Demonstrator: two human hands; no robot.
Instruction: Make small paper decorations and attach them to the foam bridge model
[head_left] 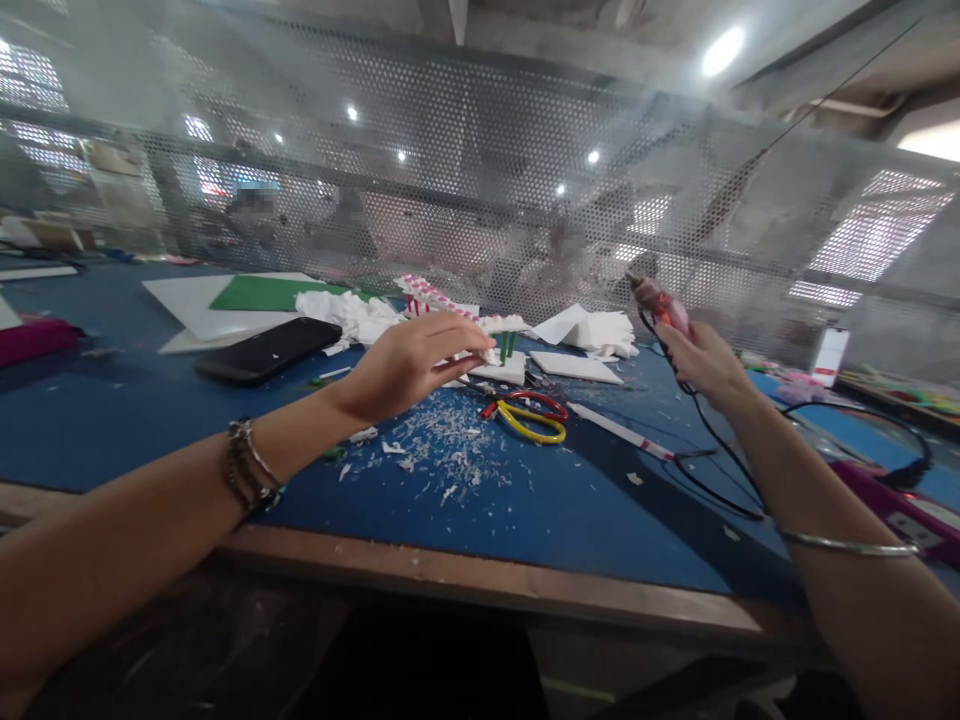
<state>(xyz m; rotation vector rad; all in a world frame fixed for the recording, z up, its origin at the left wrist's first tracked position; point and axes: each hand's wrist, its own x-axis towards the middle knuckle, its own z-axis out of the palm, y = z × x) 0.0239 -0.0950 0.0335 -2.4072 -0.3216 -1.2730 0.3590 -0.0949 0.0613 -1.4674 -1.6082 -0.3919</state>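
Hand, left [409, 365]: is hovering over the middle of the blue table [525, 510], fingers straight and drawn close together, tips at the near end of the foam strip [504, 322]. Whether they are pinching the strip or only touching it cannot be told.

Foam strip: white, studded with pink and green sticks, is standing on a small foam block [504, 372] just behind the scissors [532, 412].

Hand, right [701, 360]: is wrapping closed around a pinkish corded tool [660, 300], holding it raised well to the right of the strip, nose pointing up and away. What kind of tool it is cannot be made out.

Cord [720, 450]: black, is hanging from the tool and looping down across the table.

Handling note, as a judgement: the strip is looking light and top-heavy, so the left fingertips are best steadying it low, near the block, clear of where the tool's nose is to meet it. The cord is wanting slack, away from the scissors and the white rod [615, 430].

Surroundings: white crumbs [442, 440] are lying scattered beneath the left hand; a black phone [270, 350] is lying to the left; a perforated screen [480, 180] is standing behind the table.
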